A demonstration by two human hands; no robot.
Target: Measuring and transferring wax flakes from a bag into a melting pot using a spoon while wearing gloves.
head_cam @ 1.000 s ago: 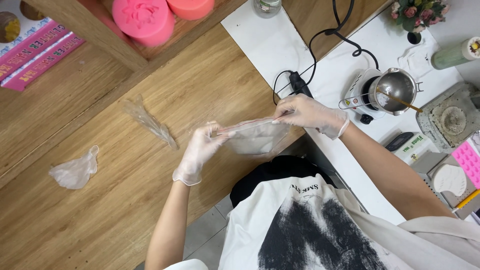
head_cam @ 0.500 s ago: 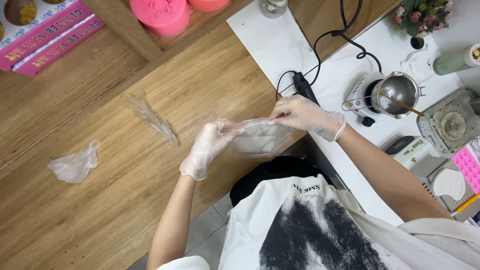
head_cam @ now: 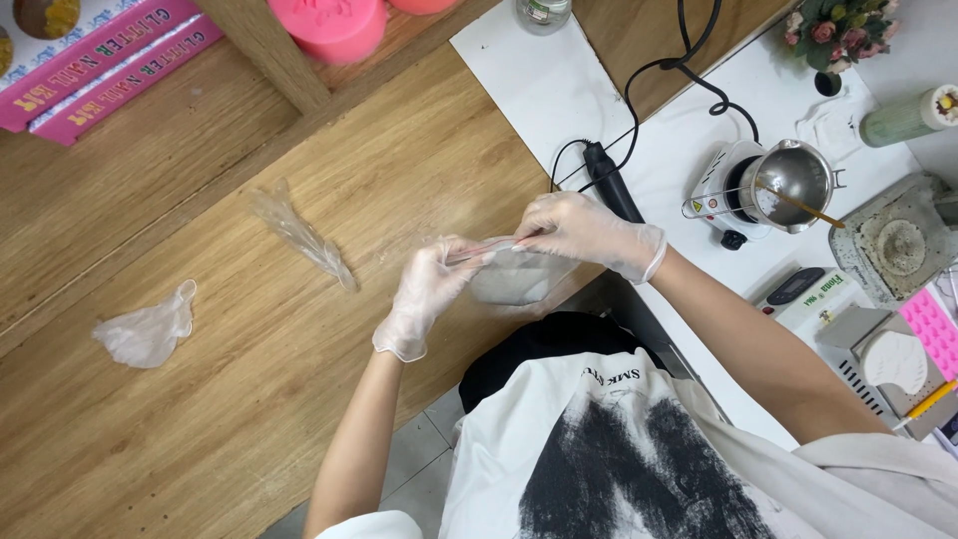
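Clear bag between gloved hands, crumpled glove aside

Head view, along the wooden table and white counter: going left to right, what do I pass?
Crumpled glove → twisted clear plastic wrap → left hand → clear plastic bag → right hand → metal pot on small burner → grey round mould.

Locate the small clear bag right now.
In the head view the clear bag sits mid-frame above the wooden table, pinched along its top edge between the gloved left hand and right hand.
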